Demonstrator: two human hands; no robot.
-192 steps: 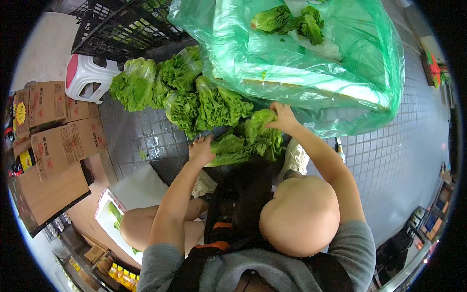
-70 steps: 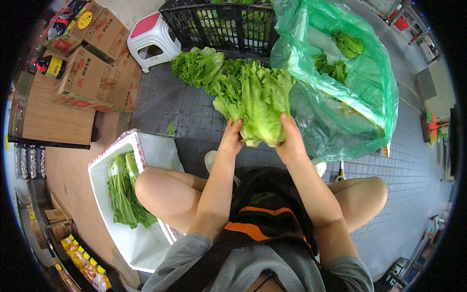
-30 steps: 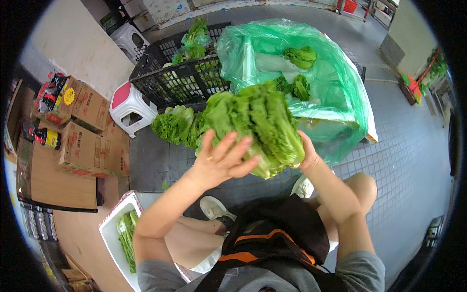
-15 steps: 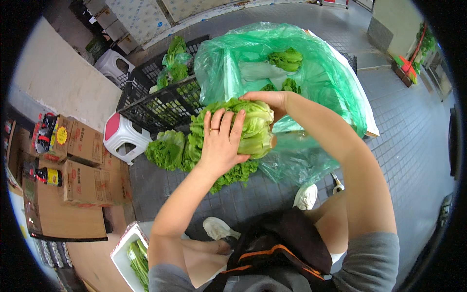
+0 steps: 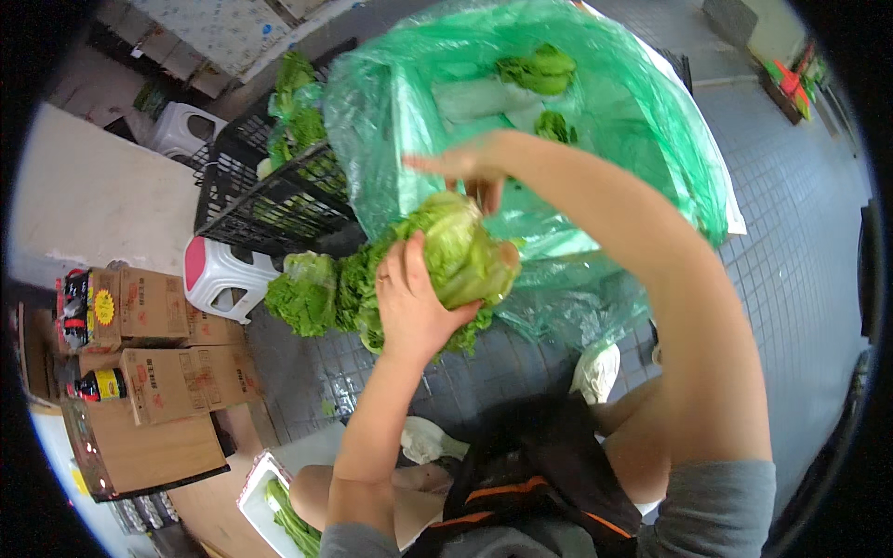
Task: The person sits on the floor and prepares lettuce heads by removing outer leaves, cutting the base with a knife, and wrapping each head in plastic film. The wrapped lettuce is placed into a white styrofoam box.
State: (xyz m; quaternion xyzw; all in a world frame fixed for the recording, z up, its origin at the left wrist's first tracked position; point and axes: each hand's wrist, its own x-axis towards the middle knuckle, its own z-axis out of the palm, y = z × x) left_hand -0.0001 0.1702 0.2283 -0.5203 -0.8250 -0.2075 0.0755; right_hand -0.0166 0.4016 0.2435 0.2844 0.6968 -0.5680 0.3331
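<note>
My left hand (image 5: 407,302) is wrapped round the side of a leafy lettuce head (image 5: 456,244), thumb toward its pale stem end. Just beyond the lettuce, my right hand (image 5: 470,169) is off it, slightly blurred, with its fingers apart and no item visible in them. More lettuce (image 5: 302,302) lies to the left and under the held head. Ahead is a large box lined with a green plastic bag (image 5: 372,121). Within it lie a lettuce (image 5: 539,70) and a smaller leafy piece (image 5: 553,126).
A black plastic crate (image 5: 270,214) with bagged greens stands at the left, beside a white stool (image 5: 228,284). Cardboard boxes (image 5: 177,381) and dark bottles are stacked farther left. A white foam box (image 5: 265,507) of long green vegetables sits near my left leg.
My right hand has lifted off the lettuce and moved left above it. The left hand still grips the head, now tilted a little. The whole view has shifted slightly.
</note>
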